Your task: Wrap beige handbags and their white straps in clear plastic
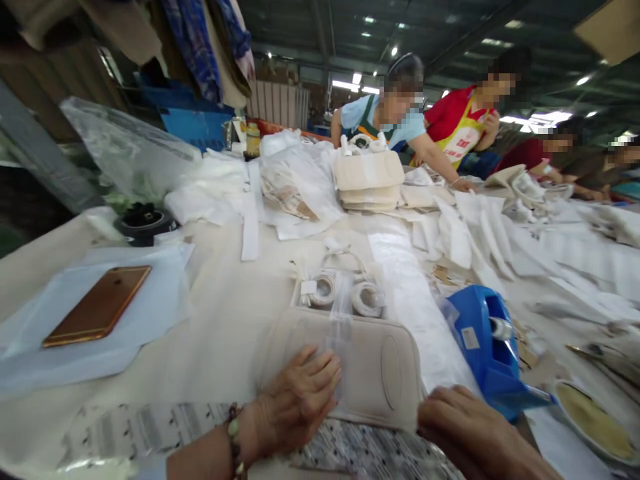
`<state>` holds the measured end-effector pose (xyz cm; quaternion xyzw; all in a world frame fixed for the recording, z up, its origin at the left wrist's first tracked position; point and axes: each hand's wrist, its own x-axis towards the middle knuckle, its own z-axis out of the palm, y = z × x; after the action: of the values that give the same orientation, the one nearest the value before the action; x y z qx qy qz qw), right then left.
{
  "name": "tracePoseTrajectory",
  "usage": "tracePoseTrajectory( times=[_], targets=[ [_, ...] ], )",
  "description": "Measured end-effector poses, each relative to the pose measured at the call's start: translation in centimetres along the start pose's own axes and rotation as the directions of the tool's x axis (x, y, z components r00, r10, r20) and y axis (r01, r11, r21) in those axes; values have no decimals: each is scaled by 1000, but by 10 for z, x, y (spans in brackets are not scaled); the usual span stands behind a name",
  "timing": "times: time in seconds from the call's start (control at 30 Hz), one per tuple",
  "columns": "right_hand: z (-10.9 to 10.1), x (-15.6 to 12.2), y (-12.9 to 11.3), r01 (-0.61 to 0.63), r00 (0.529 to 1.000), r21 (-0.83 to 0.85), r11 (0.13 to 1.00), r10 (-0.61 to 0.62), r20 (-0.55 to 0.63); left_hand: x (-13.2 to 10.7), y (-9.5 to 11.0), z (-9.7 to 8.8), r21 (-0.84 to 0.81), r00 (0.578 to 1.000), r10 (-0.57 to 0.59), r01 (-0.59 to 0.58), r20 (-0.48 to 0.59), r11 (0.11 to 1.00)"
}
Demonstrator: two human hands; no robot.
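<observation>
A beige handbag [365,373] lies flat on the table in front of me, with a strip of clear tape [341,310] down its middle. Two coiled off-white straps [367,299] and a thin handle stick out at its far edge. My left hand [305,393] rests on the bag, fingers stretched out over its near left part and the tape. At the bag's right edge is my right hand [457,420], its fingers curled; what they grip, if anything, is hidden. A blue tape dispenser [475,340] stands just beyond my right hand.
A gold phone [100,303] lies on white sheets [170,287] at the left. Further back are a stack of beige bags [369,172], clear plastic bags [305,177] and a black pot [145,223]. Loose white pieces cover the right side. Several co-workers stand across the table.
</observation>
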<state>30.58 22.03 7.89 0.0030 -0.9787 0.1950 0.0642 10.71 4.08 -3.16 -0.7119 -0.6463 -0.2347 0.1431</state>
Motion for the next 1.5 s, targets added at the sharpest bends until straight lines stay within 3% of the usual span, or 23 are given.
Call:
tracePoseTrajectory(
  times=[0.07,0.17,0.23,0.37,0.5,0.8,1.1,1.23,1.33,1.43,1.5],
  targets=[
    [-2,43,-9,110,974,-38,993,-100,204,0,1,1,-9,1000,-5,5,-2,1000],
    [8,95,-7,235,875,-137,962,-148,461,2,2,-1,-25,1000,6,-6,-1,1000],
    [17,120,-1,317,808,-215,924,-144,571,2,2,-3,-42,1000,4,-4,6,999],
    [29,149,5,393,757,-314,864,-110,645,2,1,-2,-50,1000,-4,5,23,999],
    [34,161,0,362,739,-347,865,-40,672,0,0,0,-56,998,16,-13,54,998],
    [33,181,0,188,769,-413,891,129,627,1,-1,-2,-54,997,48,-45,60,997],
    [32,188,16,105,840,-458,883,168,517,2,0,-3,-3,999,41,-41,23,999],
    [18,188,20,106,897,-482,870,126,424,2,0,-1,10,998,61,-60,-6,998],
    [14,170,16,121,944,-512,851,60,323,2,1,-1,9,998,56,-56,-31,998],
    [35,129,12,185,979,-456,870,-121,166,3,2,-1,-13,999,35,-35,-23,999],
    [60,95,10,278,955,-373,885,-296,10,3,2,-1,-24,1000,19,-19,-14,1000]
  ],
)
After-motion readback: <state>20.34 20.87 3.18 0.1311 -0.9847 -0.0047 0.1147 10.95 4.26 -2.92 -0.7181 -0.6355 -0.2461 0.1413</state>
